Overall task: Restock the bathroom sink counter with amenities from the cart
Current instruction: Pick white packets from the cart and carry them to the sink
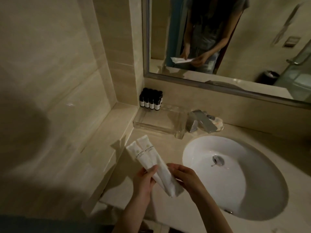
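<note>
Packets: two long white packets [148, 158] lie side by side, touching along their length, each with a small round mark and a line of print that is too small to read.
Where they are: held in the air above the counter [168, 214], to the left of the sink basin [235, 179]; their upper ends point toward the back-left corner.
Left hand: the left hand [144, 180] grips the lower half of the packets from the left, with the thumb across the top and the fingers curled under.
Right hand: the right hand [186, 177] holds the same lower part from the right, its bent fingers closed on the edge of the packets.
Tray: a clear tray [161, 125] stands on the counter behind the packets, against the back wall.
Bottles: a tight group of small dark bottles [151, 101] with pale labels stands upright in the back-left corner of the tray.
Grey items: just beside the right end of the tray lie some grey packets [200, 121], or maybe boxes; I cannot tell which.
Basin: white and oval, with a metal drain [218, 160] in the middle.
Mirror: the mirror [252, 47] above the counter shows the person from the chest down, both hands on the white packets, and a dark bin [267, 78] on the floor.
</note>
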Motion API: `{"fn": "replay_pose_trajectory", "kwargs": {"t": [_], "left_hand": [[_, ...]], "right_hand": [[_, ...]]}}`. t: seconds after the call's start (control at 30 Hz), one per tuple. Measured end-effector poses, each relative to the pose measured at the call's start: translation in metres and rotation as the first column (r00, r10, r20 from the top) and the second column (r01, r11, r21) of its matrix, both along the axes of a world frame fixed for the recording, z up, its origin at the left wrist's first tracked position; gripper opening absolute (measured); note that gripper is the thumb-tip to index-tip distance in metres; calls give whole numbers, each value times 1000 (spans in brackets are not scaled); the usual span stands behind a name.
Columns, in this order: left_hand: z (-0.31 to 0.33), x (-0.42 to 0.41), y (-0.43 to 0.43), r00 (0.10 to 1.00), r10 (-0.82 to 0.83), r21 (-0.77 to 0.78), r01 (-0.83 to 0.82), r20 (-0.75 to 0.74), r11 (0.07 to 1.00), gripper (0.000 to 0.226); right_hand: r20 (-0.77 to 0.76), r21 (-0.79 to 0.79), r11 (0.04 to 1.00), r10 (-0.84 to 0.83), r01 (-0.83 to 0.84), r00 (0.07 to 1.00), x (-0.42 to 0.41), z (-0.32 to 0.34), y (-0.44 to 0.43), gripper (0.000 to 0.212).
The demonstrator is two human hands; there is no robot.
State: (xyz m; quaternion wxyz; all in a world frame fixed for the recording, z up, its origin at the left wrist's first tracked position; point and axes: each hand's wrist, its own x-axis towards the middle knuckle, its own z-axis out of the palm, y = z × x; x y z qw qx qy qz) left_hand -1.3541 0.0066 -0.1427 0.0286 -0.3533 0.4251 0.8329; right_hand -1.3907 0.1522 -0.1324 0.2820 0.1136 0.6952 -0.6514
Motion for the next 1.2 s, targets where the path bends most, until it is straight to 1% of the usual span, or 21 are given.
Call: {"fn": "replay_pose_trajectory", "kwargs": {"t": [0.1,0.17,0.23,0.3,0.37,0.43,0.5,0.57,0.6,0.67,0.7,0.73,0.83,0.97,1.07,1.2], "left_hand": [[-5,-15,-8,998,65,20,-65,24,998,34],[-7,-25,-13,995,94,29,-95,25,995,40],[-9,-38,-14,992,124,33,-125,34,992,43],[-12,-49,-15,987,146,27,-148,60,989,41],[-19,-61,-14,985,151,14,-153,81,988,38],[-26,-69,-12,985,150,-18,-149,86,989,35],[-31,-73,-12,986,141,-62,-136,91,989,29],[-35,-80,-13,982,150,-91,-140,117,986,30],[-36,-84,-14,979,159,-100,-147,127,984,34],[-40,-88,-17,978,159,-121,-144,135,982,38],[-41,-90,-18,979,153,-131,-135,132,982,39],[-43,-91,-18,980,153,-136,-135,127,981,40],[-45,-89,-20,981,156,-162,-137,114,977,45],[-45,-86,-22,981,173,-158,-158,84,975,48],[-42,-84,-27,982,179,-158,-168,57,973,52],[-41,-80,-30,976,209,-128,-200,59,971,42]], "right_hand": [[41,-99,995,-21,25,999,-35,-10,-5,20],[61,-184,978,-91,101,994,-57,-18,-10,23],[54,-217,967,-126,134,991,-81,-29,-15,27],[85,-252,953,-150,167,985,-99,-40,-22,35],[190,-312,903,-245,295,951,-118,-51,-28,44],[311,-327,831,-355,449,882,-134,-62,-34,49],[354,-313,798,-405,515,843,-146,-74,-39,50],[336,-302,815,-395,495,855,-157,-83,-42,46],[314,-306,829,-376,468,872,-161,-85,-43,39],[272,-338,844,-336,417,902,-167,-84,-46,18],[276,-363,833,-331,417,902,-169,-84,-48,10],[294,-387,814,-336,433,895,-172,-86,-50,6],[376,-454,767,-296,453,878,-185,-92,-60,10],[486,-380,769,-306,514,819,-201,-100,-75,9],[501,-350,765,-335,541,798,-203,-98,-83,11],[517,-333,761,-347,557,783,-197,-93,-85,11]]}}
